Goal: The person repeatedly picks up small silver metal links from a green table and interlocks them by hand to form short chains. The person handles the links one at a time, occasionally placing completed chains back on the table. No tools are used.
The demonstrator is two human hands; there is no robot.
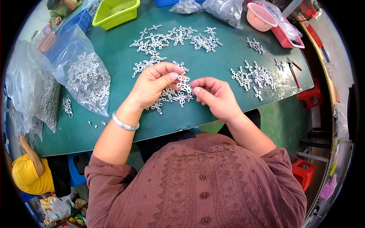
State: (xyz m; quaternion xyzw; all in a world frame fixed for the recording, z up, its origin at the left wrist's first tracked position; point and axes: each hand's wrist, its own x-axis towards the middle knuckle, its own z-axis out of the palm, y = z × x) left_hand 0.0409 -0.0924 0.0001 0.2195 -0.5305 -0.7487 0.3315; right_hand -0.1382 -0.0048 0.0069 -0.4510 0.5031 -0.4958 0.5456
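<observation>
Above the green table, my left hand (157,81) pinches a small silver piece of joined metal rings (183,80) between thumb and forefinger. Close by on its right, my right hand (213,95) has its thumb and forefinger pressed together at the edge of the piece. Whatever those fingertips hold is too small to make out. Beneath both hands lies a pile of similar ringed metal pieces (167,99), partly covered by the fingers. A larger spread of these pieces (154,43) lies farther back, and another group (260,76) sits to the right.
Red-handled pliers (292,73) lie near the table's right edge. A plastic bag of pieces (88,79) stands at left, more bags (224,10) at the back. Around the far side are a lime-green basket (114,19) and a pink basket (259,22). A person in yellow (32,173) is at lower left.
</observation>
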